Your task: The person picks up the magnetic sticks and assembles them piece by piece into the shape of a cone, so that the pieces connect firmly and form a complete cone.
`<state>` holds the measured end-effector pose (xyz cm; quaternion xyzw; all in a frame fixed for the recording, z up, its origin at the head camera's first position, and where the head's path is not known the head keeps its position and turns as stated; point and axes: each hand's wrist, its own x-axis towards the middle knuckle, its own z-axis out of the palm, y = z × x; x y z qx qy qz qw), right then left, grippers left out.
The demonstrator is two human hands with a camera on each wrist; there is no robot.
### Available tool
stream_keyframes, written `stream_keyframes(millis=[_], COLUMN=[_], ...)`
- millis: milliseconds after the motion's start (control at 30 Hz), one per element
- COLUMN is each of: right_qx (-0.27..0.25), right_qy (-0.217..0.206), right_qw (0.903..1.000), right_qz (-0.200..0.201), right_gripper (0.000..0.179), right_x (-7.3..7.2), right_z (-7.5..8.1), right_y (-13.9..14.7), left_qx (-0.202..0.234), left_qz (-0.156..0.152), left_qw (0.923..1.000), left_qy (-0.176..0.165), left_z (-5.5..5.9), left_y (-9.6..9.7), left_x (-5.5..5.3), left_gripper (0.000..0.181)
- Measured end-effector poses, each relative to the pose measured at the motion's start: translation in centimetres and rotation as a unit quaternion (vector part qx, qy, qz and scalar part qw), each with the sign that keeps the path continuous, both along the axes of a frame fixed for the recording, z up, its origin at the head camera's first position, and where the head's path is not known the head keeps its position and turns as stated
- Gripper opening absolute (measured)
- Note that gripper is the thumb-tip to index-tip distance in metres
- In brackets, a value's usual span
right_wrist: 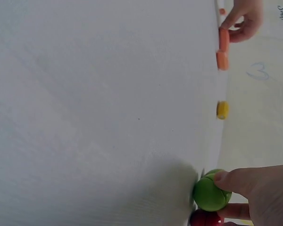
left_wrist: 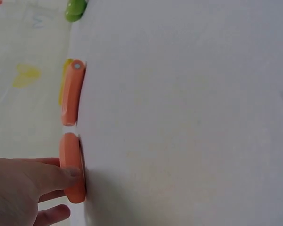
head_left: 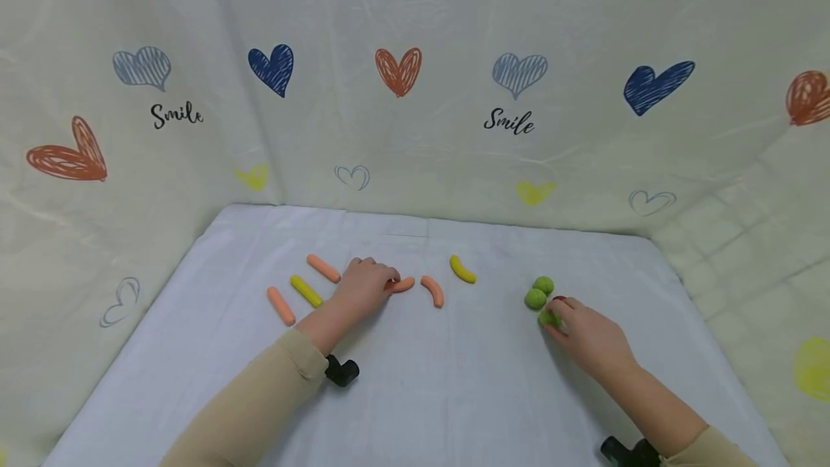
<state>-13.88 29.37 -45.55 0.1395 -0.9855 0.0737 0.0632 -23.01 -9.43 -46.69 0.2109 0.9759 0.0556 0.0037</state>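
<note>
Beige sleeve (head_left: 249, 398) foremost, an orange stick (head_left: 404, 285) just left of another stick (head_left: 433, 292) was pinched by the left hand (head_left: 364, 285), its long axis laid crosswise and free end pointed right, while a green ball (right_wrist: 210, 194) was grasped by the right hand (head_left: 593, 337).

Noted matt, lightly creased white cloth (head_left: 493, 373) under the curved yellow piece (head_left: 462, 269); behind that piece, smooth hanging sheet (head_left: 447, 13) with faint sheen. Recorded curved orange piece (left_wrist: 70, 153) left of it, green ball (right_wrist: 208, 196) and shinier red piece (right_wrist: 205, 218) right of it, as smooth, plastic-looking. Logged beige sleeve (head_left: 253, 391), front left of it, as matt cloth.
</note>
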Motion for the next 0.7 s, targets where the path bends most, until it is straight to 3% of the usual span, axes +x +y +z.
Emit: stream_keyframes(millis=[233, 700], right_qx=[-0.004, 0.013], right_qy=[-0.015, -0.04], right_qw=[0.9998, 0.999], right_qz=[-0.01, -0.016], right_gripper=[0.029, 0.036], right_x=[0.0, -0.2], right_z=[0.1, 0.4], right_y=[-0.1, -0.1], left_qx=[0.004, -0.025], left_qz=[-0.031, -0.112], left_qw=[0.9994, 0.993], left_qy=[0.017, 0.027], left_z=[0.2, 0.1], left_y=[-1.2, -0.5], left_x=[0.4, 0.1], left_gripper=[0.019, 0.029])
